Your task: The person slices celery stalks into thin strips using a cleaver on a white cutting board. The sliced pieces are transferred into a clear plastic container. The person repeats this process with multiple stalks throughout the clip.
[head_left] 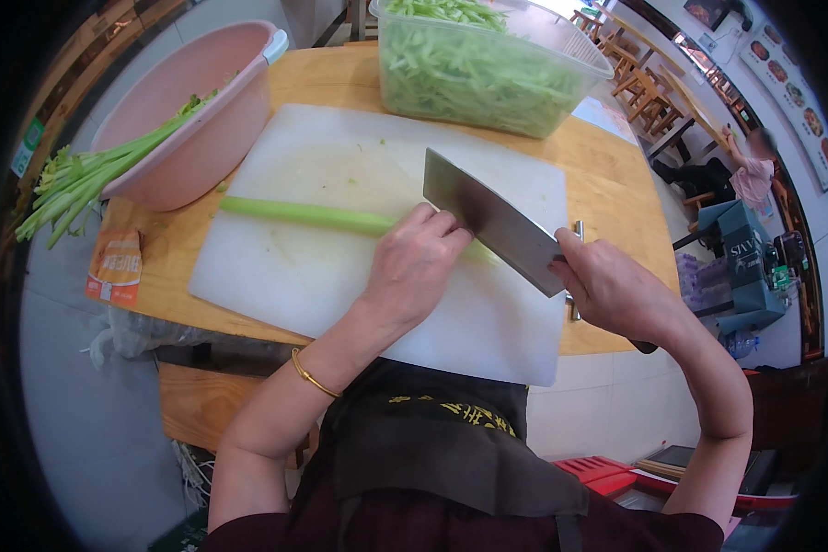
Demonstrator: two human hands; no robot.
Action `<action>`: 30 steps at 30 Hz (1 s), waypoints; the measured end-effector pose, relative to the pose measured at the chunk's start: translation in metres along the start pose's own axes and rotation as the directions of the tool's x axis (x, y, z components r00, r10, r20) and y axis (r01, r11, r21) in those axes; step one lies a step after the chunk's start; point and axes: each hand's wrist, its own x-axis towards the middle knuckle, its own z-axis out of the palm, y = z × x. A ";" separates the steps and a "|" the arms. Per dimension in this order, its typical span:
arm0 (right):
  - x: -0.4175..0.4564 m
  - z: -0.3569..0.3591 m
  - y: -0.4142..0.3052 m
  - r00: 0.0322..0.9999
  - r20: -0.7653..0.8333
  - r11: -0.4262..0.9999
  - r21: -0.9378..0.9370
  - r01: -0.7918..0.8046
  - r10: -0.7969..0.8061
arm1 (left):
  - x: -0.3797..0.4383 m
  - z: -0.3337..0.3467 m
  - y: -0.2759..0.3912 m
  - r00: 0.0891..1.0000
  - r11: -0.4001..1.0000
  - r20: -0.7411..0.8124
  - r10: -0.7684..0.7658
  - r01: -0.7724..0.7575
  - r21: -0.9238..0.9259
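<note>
A pale green celery stalk (303,212) lies across the white cutting board (297,276). My left hand (417,265) presses its curled fingers on the stalk's right part. My right hand (607,286) grips a cleaver (490,217) by its handle, and the broad blade stands tilted just right of my left fingers. Thin celery pieces (481,254) show partly behind the blade. Whether the edge touches the celery is hidden. A few small green scraps are on the board.
A pink basin (193,152) with leafy celery stalks (110,162) stands at the left. A clear plastic tub (490,76) of cut celery stands behind the board. An orange packet (116,265) lies at the table's left edge. Far right, a person (752,172) sits at another table.
</note>
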 end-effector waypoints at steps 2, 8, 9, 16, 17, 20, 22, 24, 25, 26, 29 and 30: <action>0.006 0.002 -0.002 1.000 -0.004 1.000 0.004 0.022 -0.022 | -0.001 -0.002 0.000 1.000 1.000 0.004 -0.013 0.013 0.004; 0.043 0.033 0.001 0.989 -0.148 0.992 0.127 0.027 -0.008 | 0.001 -0.005 0.006 0.999 1.000 0.017 -0.027 0.027 0.015; 0.053 0.031 0.005 0.988 -0.152 0.985 0.171 0.030 -0.004 | 0.002 -0.005 0.005 1.000 1.000 0.000 -0.024 0.024 0.002; 0.011 -0.005 -0.001 0.998 -0.064 0.998 0.059 0.011 -0.007 | 0.001 -0.005 0.001 1.000 1.000 -0.006 -0.014 0.014 0.011; 0.004 -0.006 -0.002 0.999 -0.043 1.000 0.010 0.024 -0.023 | 0.000 -0.004 0.000 1.000 1.000 -0.002 -0.020 0.020 0.014; -0.008 -0.004 -0.004 1.000 0.005 0.998 -0.055 0.015 -0.015 | -0.001 -0.004 0.001 1.000 0.999 0.000 -0.027 0.027 0.017; -0.006 0.002 -0.003 1.000 -0.016 1.000 -0.007 0.026 -0.026 | -0.002 -0.003 0.001 1.000 1.000 -0.019 -0.024 0.024 0.008; 0.003 0.013 -0.002 0.997 -0.061 0.998 0.043 0.043 -0.040 | -0.001 -0.004 0.003 0.999 0.999 0.017 -0.039 0.039 0.012; 0.011 0.024 0.000 0.994 -0.100 0.996 0.069 0.052 -0.045 | 0.000 -0.005 0.004 0.999 0.999 0.034 -0.041 0.041 0.016; 0.018 0.033 0.002 0.989 -0.139 0.994 0.094 0.063 -0.049 | 0.000 -0.004 0.004 0.999 0.999 0.015 -0.036 0.036 0.003; 0.045 0.041 0.005 0.963 -0.253 0.986 0.112 0.126 -0.094 | 0.000 -0.002 0.004 0.999 0.999 -0.035 -0.023 0.022 -0.035; 0.050 0.034 -0.001 0.985 -0.172 0.980 0.189 0.055 -0.022 | -0.002 -0.002 0.002 0.999 0.999 -0.041 -0.026 0.025 -0.041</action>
